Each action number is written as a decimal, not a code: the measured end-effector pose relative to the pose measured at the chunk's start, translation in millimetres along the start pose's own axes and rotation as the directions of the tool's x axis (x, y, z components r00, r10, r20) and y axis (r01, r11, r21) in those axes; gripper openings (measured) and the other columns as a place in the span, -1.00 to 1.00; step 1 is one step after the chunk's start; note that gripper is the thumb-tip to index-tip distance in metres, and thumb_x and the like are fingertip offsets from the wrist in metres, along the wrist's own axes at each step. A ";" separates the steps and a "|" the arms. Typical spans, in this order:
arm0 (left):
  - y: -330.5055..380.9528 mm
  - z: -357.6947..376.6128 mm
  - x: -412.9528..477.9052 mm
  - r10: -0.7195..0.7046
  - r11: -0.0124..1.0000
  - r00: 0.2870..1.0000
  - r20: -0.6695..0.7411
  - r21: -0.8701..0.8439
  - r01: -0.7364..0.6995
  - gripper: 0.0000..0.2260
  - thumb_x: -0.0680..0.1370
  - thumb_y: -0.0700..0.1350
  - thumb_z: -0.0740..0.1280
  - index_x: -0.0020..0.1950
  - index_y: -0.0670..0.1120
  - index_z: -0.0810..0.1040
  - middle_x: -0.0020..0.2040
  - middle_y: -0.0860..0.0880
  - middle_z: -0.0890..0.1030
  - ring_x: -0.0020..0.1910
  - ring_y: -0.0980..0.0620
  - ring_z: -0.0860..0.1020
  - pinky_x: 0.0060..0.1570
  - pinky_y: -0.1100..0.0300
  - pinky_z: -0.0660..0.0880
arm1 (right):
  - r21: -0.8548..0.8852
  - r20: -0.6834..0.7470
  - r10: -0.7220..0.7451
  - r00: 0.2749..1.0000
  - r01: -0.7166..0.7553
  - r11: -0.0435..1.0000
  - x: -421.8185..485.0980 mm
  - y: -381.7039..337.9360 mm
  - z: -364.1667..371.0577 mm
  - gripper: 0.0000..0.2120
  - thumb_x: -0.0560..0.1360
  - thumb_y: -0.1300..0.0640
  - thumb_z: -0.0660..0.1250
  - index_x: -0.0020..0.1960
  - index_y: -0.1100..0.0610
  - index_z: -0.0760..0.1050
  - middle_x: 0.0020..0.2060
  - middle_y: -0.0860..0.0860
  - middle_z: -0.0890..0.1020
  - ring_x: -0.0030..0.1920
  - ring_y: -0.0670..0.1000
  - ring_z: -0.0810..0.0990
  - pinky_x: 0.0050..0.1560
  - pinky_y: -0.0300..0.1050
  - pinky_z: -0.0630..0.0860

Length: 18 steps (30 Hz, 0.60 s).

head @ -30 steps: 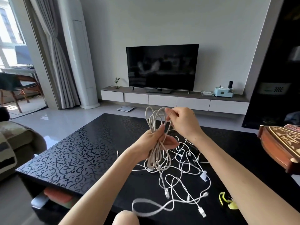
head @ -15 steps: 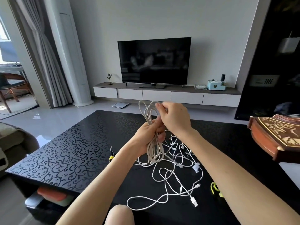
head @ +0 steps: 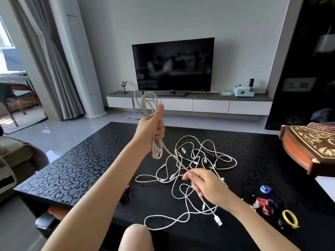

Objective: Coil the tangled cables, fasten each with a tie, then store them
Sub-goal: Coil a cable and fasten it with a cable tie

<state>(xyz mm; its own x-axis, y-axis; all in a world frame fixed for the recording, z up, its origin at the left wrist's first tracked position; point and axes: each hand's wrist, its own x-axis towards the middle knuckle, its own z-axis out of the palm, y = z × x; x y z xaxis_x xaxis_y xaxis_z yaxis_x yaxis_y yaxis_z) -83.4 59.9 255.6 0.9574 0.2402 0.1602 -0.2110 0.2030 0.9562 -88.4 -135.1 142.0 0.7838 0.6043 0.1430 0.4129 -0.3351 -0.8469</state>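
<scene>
My left hand [head: 152, 126] grips a bundle of coiled white cable [head: 148, 104] held upright above the black table [head: 72, 165]; loops stick out above the fist and hang below it. One strand runs down from the bundle to my right hand [head: 204, 184], which pinches it low over the table. Under that hand lies a tangle of white cables [head: 192, 165] with several plugs. A heap of coloured ties [head: 264, 203] lies at the right, with a blue tie [head: 265, 189] and a yellow tie [head: 290, 218] beside it.
A carved wooden instrument [head: 311, 149] juts over the table's right edge. A small dark item [head: 126, 195] lies near the front edge by my left forearm. A TV [head: 173, 65] on a low cabinet stands behind. A sofa [head: 16, 156] is at the left.
My right hand left the top of the bundle and dropped toward the table, drawing one strand out. My left hand kept its grip on the coil and rose a little.
</scene>
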 end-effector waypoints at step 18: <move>-48.9 20.6 -48.6 -0.613 0.768 0.595 0.519 0.567 0.297 -0.46 0.38 0.26 0.32 -0.04 -0.23 0.45 -0.44 0.02 0.28 -0.53 0.16 0.23 -0.56 0.34 0.24 | -0.493 -0.034 -0.371 0.928 0.307 0.814 -15.1 -67.7 -61.5 -0.80 0.46 0.13 0.43 -0.07 0.17 0.44 -0.21 -0.03 0.52 -0.23 -0.02 0.50 -0.16 -0.14 0.47</move>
<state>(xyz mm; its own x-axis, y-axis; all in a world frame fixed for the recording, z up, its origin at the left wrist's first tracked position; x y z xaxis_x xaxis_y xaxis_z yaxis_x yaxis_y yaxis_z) -115.5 18.7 206.2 0.8018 -0.4740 -0.3640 0.2345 -0.3107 0.9211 -99.7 -166.0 228.6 0.5902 0.6602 0.4645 0.8054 -0.4434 -0.3933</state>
